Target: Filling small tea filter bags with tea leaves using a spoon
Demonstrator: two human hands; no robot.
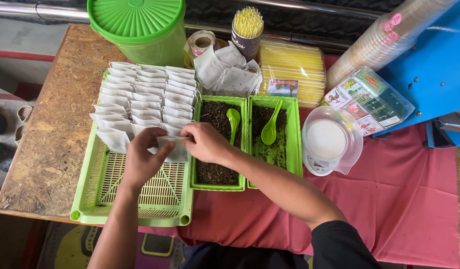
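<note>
Two hands (145, 157) (206, 142) pinch one sachet (174, 148) over the tray (140, 199).
Risk: fingers closed on its top; a tilt could spill contents or topple the neighbouring rows (145, 94).

A clear bag of colourful sachets (372, 99) lay at right by the blue machine (429, 65). A yellow straw pack (292, 69) sat behind the green trays, a small picture label (283, 88) on its front.
</note>
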